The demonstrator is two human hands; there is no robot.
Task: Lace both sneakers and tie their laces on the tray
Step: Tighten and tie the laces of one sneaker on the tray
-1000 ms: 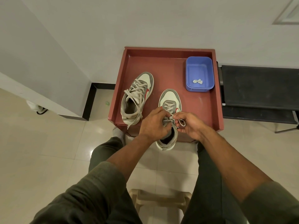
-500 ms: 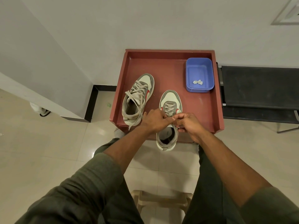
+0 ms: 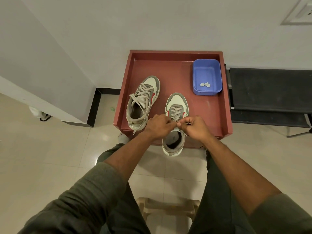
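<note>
Both hands meet over the tongue of the nearer sneaker, fingers curled and pinching its grey laces point(image 3: 184, 123): the left hand point(image 3: 158, 126) closes on the lace from one side, the right hand point(image 3: 195, 127) from the other, knuckles nearly touching. How the lace runs inside the fingers is hidden.

Left of the grip and a little farther off lies the other grey-and-cream low-top sneaker point(image 3: 143, 102) with a red side mark, toe angled away and to the right. Its flat grey laces are threaded but loose, and one end trails over the near edge of the dark red square wooden tray point(image 3: 209, 107) on which it sits.

Directly under the grip is the grey-and-cream sneaker being tied point(image 3: 175, 115), of the same make, with red marks on both sides of the tongue. Its toe points away on the tray, and its heel juts past the tray's near edge toward the person. A small label shows on its insole, too small to read; no brand lettering is legible on either shoe.

Right of the grip and well beyond it, in the tray's far right corner, stands a blue rectangular plastic tub point(image 3: 207, 76) holding a small crumpled whitish scrap point(image 3: 205, 84).
</note>
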